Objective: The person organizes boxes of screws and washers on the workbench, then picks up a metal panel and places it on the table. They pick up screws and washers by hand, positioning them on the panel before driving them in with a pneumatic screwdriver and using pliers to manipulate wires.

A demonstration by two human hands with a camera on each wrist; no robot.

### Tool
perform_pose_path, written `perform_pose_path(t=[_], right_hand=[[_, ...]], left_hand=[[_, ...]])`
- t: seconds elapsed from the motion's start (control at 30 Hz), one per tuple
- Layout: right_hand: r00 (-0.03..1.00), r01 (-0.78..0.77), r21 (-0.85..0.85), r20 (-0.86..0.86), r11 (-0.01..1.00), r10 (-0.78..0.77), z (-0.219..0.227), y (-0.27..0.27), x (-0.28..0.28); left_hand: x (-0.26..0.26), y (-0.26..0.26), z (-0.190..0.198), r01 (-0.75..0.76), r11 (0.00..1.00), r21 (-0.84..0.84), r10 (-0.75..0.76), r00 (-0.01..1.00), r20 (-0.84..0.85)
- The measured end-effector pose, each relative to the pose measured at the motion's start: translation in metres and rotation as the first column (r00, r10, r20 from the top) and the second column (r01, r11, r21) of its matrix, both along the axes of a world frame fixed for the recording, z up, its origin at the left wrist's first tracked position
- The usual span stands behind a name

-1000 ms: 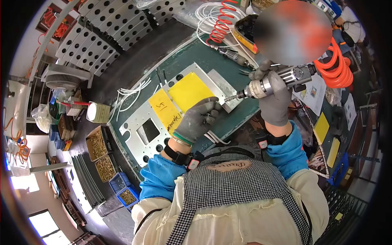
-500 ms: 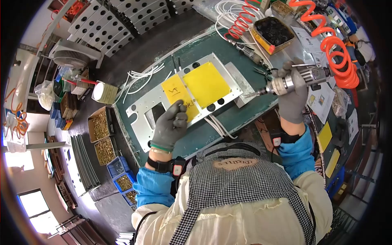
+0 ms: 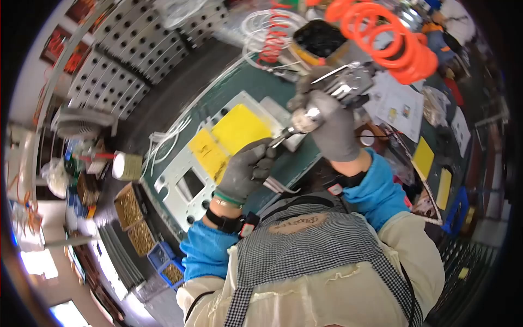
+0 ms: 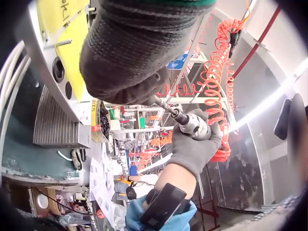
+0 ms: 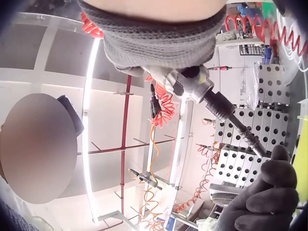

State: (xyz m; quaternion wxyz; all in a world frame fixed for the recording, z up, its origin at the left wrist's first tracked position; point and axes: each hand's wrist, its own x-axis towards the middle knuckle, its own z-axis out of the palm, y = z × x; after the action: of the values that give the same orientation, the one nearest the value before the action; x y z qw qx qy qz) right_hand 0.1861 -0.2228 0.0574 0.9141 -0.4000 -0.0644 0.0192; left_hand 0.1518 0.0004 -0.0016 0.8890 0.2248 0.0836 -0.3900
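My gloved right hand (image 3: 333,128) grips a silver power screwdriver (image 3: 351,84) fed by a coiled orange hose. Its bit (image 5: 248,137) slants down and left toward my other hand. My gloved left hand (image 3: 242,171) has curled fingers, and its thumb and forefinger meet the bit's tip, as the right wrist view shows. Whether a small screw sits there I cannot tell. Under the hands lies a silver metal panel (image 3: 173,203) with round holes and a square cutout. Yellow sheets (image 3: 242,128) cover part of it, one with handwriting.
A green-topped bench (image 3: 229,82) bears the panel. White cables (image 3: 163,141) lie beyond it, and a tub of black parts (image 3: 318,38) stands at the back. Boxes of brass-coloured screws (image 3: 129,207) sit at left. Printed papers (image 3: 400,106) lie at right.
Half a second ago the hands were apart, the left over the panel and the screwdriver off to the right. Now they have come together, with the bit's tip at the left fingertips.
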Motion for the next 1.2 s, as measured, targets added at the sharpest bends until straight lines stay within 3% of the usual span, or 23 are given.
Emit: perform_pose_path(t=[0.1, 0.17, 0.2, 0.3, 0.33, 0.37, 0.43, 0.53, 0.67, 0.7, 0.77, 0.8, 0.83, 0.87, 0.9, 0.93, 0.97, 1.03, 1.07, 1.17, 1.2], right_hand=[[0.988, 0.141, -0.099, -0.046, 0.985, -0.146, 0.019, 0.002, -0.009], [0.993, 0.106, 0.006, -0.043, 0.994, -0.106, 0.020, -0.013, -0.008], [0.987, 0.159, -0.078, -0.009, 0.984, -0.161, 0.015, -0.018, -0.005], [0.963, 0.199, -0.011, 0.190, 0.980, -0.193, -0.007, -0.032, 0.005], [0.977, 0.110, 0.119, 0.167, 0.987, -0.129, -0.011, -0.035, 0.007], [0.993, -0.001, 0.121, 0.115, 0.993, -0.013, -0.013, -0.045, 0.005], [1.000, -0.011, -0.031, 0.019, 0.999, 0.012, -0.016, -0.053, 0.007], [0.997, 0.067, -0.022, 0.050, 0.998, -0.066, -0.015, -0.054, 0.013], [1.000, -0.003, 0.212, 0.012, 0.977, 0.001, -0.005, -0.044, 0.022], [0.997, 0.070, 0.094, -0.033, 0.993, -0.067, -0.002, -0.041, 0.022], [0.998, -0.038, -0.112, -0.049, 0.993, 0.033, -0.002, -0.041, 0.031], [0.975, 0.165, -0.465, 0.208, 0.870, -0.074, -0.019, -0.037, 0.037], [0.867, 0.429, -0.662, 0.494, 0.614, -0.073, -0.036, -0.033, 0.044], [0.945, 0.128, -0.440, 0.327, 0.889, 0.026, -0.037, -0.034, 0.055], [0.963, -0.016, -0.224, 0.259, 0.974, 0.076, -0.026, -0.023, 0.058], [0.972, -0.139, 0.017, 0.195, 0.990, 0.133, -0.015, -0.012, 0.061], [0.979, -0.085, 0.144, 0.195, 0.986, 0.056, 0.005, 0.002, 0.059], [0.958, 0.023, 0.136, 0.280, 0.990, -0.060, 0.017, 0.031, 0.059], [0.944, 0.210, 0.112, 0.236, 0.971, -0.231, 0.014, 0.049, 0.064], [0.955, 0.096, 0.089, 0.273, 0.991, -0.117, 0.011, 0.085, 0.071], [0.958, 0.068, 0.085, 0.271, 0.994, -0.089, 0.012, 0.099, 0.070]], left_hand=[[0.000, -0.020, 0.019, -0.013, 0.983, 0.185, -0.006, 0.995, 0.102], [0.003, -0.035, 0.023, 0.010, 0.964, 0.266, -0.035, 0.995, 0.089], [0.004, -0.040, 0.023, 0.008, 0.950, 0.311, -0.035, 0.996, 0.083], [0.007, -0.053, 0.008, 0.062, 0.954, 0.293, -0.081, 0.995, 0.053], [0.007, -0.058, 0.006, 0.065, 0.956, 0.285, -0.083, 0.995, 0.051], [0.007, -0.062, 0.005, 0.074, 0.954, 0.291, -0.090, 0.995, 0.045], [0.007, -0.068, 0.002, 0.085, 0.947, 0.308, -0.099, 0.995, 0.028], [0.009, -0.071, 0.007, 0.065, 0.941, 0.333, -0.064, 0.998, -0.013], [0.005, -0.056, 0.004, -0.079, 0.923, 0.377, 0.120, 0.989, -0.087], [0.001, -0.046, 0.003, -0.133, 0.907, 0.399, 0.187, 0.977, -0.101], [-0.010, -0.027, 0.002, -0.189, 0.876, 0.444, 0.209, 0.978, 0.003], [-0.018, -0.015, 0.005, -0.230, 0.850, 0.475, 0.232, 0.971, 0.055], [-0.026, -0.004, 0.010, -0.278, 0.792, 0.543, 0.283, 0.956, 0.077], [-0.037, 0.011, 0.015, -0.313, 0.711, 0.630, 0.292, 0.946, 0.140], [-0.048, 0.026, 0.019, -0.337, 0.622, 0.707, 0.288, 0.938, 0.194], [-0.055, 0.040, 0.022, -0.337, 0.514, 0.789, 0.238, 0.940, 0.246], [-0.061, 0.053, 0.025, -0.361, 0.407, 0.839, 0.240, 0.928, 0.283], [-0.067, 0.079, 0.022, -0.392, 0.179, 0.902, 0.153, 0.917, 0.368], [-0.068, 0.091, 0.029, -0.357, 0.116, 0.927, 0.063, 0.934, 0.351], [-0.053, 0.110, 0.019, -0.461, -0.071, 0.885, -0.155, 0.881, 0.446], [-0.044, 0.121, 0.006, -0.531, -0.171, 0.830, -0.360, 0.818, 0.449]])
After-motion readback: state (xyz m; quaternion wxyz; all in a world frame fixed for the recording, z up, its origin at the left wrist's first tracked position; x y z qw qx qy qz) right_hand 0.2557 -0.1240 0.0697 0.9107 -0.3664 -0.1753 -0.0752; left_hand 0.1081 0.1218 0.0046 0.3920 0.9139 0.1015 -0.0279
